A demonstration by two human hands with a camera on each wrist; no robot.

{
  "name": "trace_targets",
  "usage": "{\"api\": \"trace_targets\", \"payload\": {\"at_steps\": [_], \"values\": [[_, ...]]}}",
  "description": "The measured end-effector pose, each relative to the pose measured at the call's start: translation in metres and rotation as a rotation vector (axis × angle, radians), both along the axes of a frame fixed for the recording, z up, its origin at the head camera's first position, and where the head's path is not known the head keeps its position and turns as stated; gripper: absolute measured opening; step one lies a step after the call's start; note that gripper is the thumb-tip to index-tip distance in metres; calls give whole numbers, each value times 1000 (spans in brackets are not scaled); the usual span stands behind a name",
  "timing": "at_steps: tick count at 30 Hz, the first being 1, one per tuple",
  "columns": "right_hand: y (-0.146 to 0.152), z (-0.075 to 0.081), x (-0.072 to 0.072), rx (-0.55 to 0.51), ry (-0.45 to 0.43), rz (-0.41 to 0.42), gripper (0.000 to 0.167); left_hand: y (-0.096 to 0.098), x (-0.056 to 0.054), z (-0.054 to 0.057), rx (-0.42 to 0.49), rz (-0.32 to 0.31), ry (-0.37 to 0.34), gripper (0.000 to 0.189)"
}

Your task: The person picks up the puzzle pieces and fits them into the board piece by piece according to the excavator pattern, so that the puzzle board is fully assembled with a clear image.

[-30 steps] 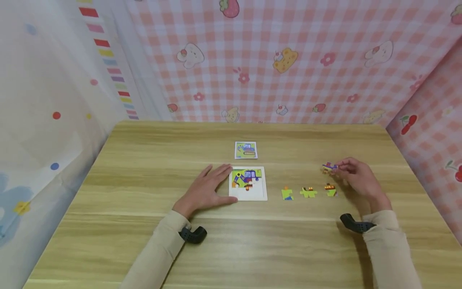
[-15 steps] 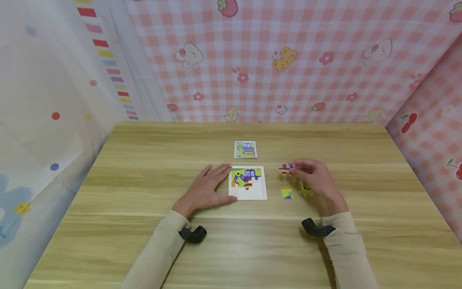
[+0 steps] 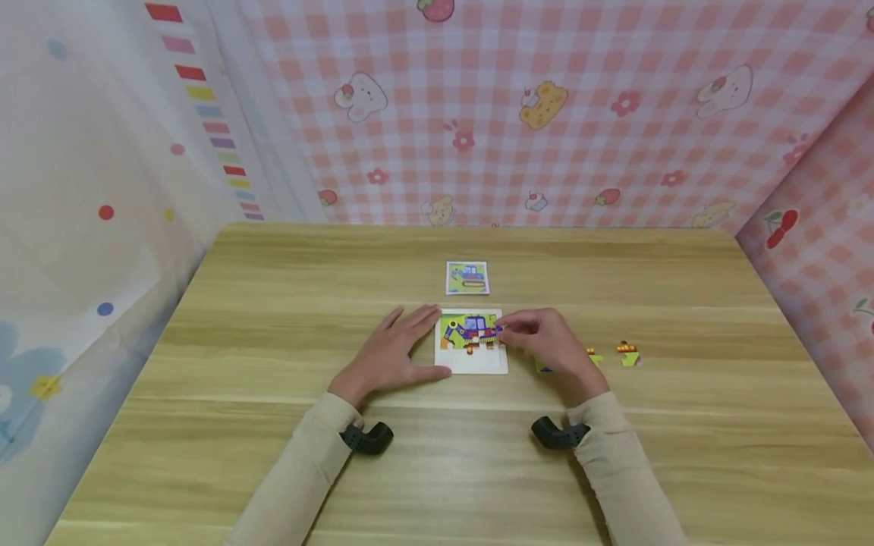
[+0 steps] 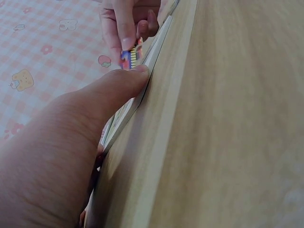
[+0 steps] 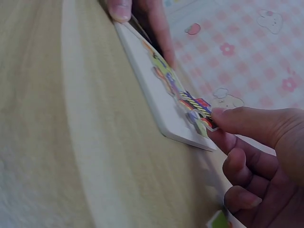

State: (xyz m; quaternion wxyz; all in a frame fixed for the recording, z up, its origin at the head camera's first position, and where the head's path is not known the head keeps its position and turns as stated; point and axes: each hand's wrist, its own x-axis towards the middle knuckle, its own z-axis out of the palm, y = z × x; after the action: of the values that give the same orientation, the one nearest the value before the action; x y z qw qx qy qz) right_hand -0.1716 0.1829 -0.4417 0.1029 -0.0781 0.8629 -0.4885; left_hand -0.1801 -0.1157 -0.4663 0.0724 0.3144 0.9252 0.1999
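Observation:
A puzzle piece (image 5: pixel 195 105) with blue, red and yellow-black stripes is pinched between the thumb and fingers of my right hand (image 3: pixel 548 345). It is held over the right side of a white puzzle tray (image 3: pixel 473 365), close against the pieces laid there; whether it is seated I cannot tell. Those pieces (image 3: pixel 456 331) form the upper part of an excavator picture. My left hand (image 3: pixel 388 352) lies spread at the tray's left side, its fingertips at the upper corner and its thumb (image 4: pixel 126 83) touching the lower edge.
Behind the tray lies a small picture card (image 3: pixel 467 278) of the excavator. To the right, a loose green piece (image 3: pixel 629 355) lies on the wooden table (image 3: pixel 437 470). Two more loose pieces are partly covered by my right hand. Checked cloth hangs behind.
My right hand has carried the striped puzzle piece leftward across the table, from beyond the loose pieces to the tray. The left hand has stayed in place.

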Motion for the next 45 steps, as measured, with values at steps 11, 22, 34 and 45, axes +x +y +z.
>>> {"api": "trace_targets", "payload": {"at_steps": [11, 22, 34, 45], "values": [[-11, -2, 1, 75, 64, 32, 21, 0, -1, -1, 2, 1, -1, 107], [-17, -1, 2, 156, 134, 44, 17, 1, -1, 3, 16, -3, 0, 105], [-21, -4, 1, 191, 216, 97, 19, 1, -1, 2, 11, -1, 4, 106], [-25, -1, 6, 228, 194, 193, 22, 1, -2, -2, -5, 6, -3, 106]]}}
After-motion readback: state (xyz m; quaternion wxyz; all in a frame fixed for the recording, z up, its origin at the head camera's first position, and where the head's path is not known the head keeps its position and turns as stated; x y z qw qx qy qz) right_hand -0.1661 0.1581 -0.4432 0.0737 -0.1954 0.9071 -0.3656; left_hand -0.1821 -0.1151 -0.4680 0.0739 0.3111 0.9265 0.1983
